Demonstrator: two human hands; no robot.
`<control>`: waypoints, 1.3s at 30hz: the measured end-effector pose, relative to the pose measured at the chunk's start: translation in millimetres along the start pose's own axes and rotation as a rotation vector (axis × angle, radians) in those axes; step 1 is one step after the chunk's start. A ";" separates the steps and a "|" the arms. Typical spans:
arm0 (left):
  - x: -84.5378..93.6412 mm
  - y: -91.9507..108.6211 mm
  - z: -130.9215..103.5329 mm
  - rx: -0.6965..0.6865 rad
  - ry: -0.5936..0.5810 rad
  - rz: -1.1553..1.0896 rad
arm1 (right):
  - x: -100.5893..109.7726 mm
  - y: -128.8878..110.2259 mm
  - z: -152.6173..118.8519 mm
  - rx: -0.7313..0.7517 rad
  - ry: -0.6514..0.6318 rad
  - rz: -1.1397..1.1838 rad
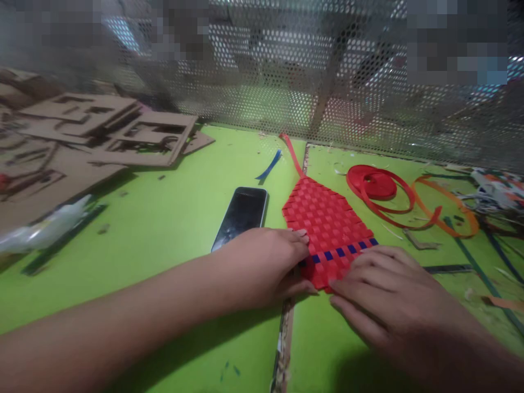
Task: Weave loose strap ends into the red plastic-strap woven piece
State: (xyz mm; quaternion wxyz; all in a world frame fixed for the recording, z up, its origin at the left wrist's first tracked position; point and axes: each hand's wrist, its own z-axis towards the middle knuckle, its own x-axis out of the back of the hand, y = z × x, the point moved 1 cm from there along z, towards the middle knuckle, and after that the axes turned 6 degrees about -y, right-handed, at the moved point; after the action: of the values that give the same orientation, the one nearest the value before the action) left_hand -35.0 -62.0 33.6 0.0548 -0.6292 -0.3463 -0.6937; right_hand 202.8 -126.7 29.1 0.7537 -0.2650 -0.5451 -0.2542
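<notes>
A red woven piece made of flat strips lies on the green table, with one row of dark blue squares near its lower end. A single loose red strip runs from its top corner. My left hand grips the lower left edge, fingers on top and thumb low by the near corner. At the lower right edge, my right hand holds the weave between fingers and thumb. The fingertips of both hands partly cover the piece's near end. Just beyond my left wrist lies a phone with a dark screen.
A short blue strip lies behind the phone. To the right are a red strip coil, an orange loop and tangled scraps. Cut brown boards are stacked at left. A perforated metal screen borders the table's back.
</notes>
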 end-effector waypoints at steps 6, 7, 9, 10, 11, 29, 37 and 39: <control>0.8 -1.6 1.1 0.017 -0.035 0.001 | -3.9 3.1 -0.9 0.015 -0.002 0.010; 0.6 -1.9 1.2 0.017 -0.039 -0.002 | -4.8 3.9 -1.0 0.019 0.012 -0.010; 0.3 -2.7 1.5 0.021 -0.050 -0.009 | -6.3 5.2 -0.9 0.018 0.042 -0.052; 0.3 -3.1 1.7 0.025 -0.058 -0.012 | -6.7 5.7 -0.8 0.011 0.050 -0.067; 0.4 -3.3 1.9 0.029 -0.067 -0.015 | -6.8 5.9 -0.7 0.000 0.053 -0.076; 2.1 -0.8 0.6 0.012 -0.046 -0.019 | -1.7 8.4 -1.0 -0.010 0.035 0.107; 1.8 0.4 1.8 0.024 -0.043 -0.001 | -9.3 5.8 -1.3 -0.004 0.036 0.063; 0.2 0.1 2.3 0.028 -0.045 0.017 | -11.3 5.8 -1.8 0.008 0.030 0.010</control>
State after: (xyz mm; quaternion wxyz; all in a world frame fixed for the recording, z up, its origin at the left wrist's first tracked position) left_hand -33.1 -60.7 33.8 0.0616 -0.6465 -0.3518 -0.6741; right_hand 204.8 -122.6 17.1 0.7640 -0.2610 -0.5335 -0.2520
